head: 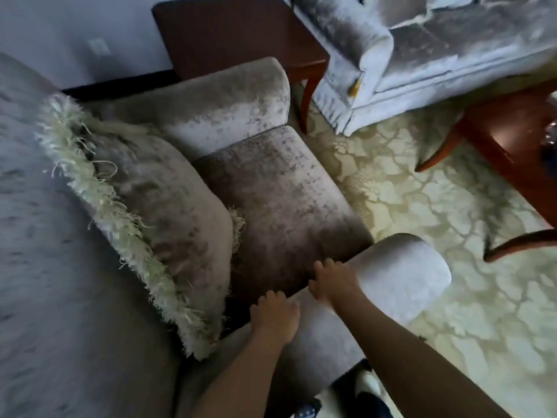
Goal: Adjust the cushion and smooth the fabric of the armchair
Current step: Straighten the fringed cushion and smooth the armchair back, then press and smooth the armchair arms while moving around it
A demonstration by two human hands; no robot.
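Both hands are laid on the near armrest (355, 300) of the armchair, at the seam where it meets the seat cushion (283, 200). The left hand (275, 316) is placed flat, palm down, fingers curled a little over the inner edge; nothing is gripped. The right hand (333, 282) is set just ahead of it, fingertips bent down into the gap betw. armrest and seat cushion. Whether fabric is pinched there cannot be told, since the tips are partly hidden. This placing is judged as meant for tucking or pressing the cover smooth along the seam.

The fringed pillow (156, 218) is leaned against the chair back (45, 236), to the left of the fingers and not touched by them; its lower corner is close to the left hand. It is prob. left leaning so the seat stays free for smoothing.

Counted: 2 hands, 1 fringed pillow, 1 seat cushion, 2 armrests incl. the far armrest (211, 101) beyond the fingertips. A sofa (422, 55) and 2 wooden tables (235, 34) (512, 140) are seen further away on the carpet (437, 206).
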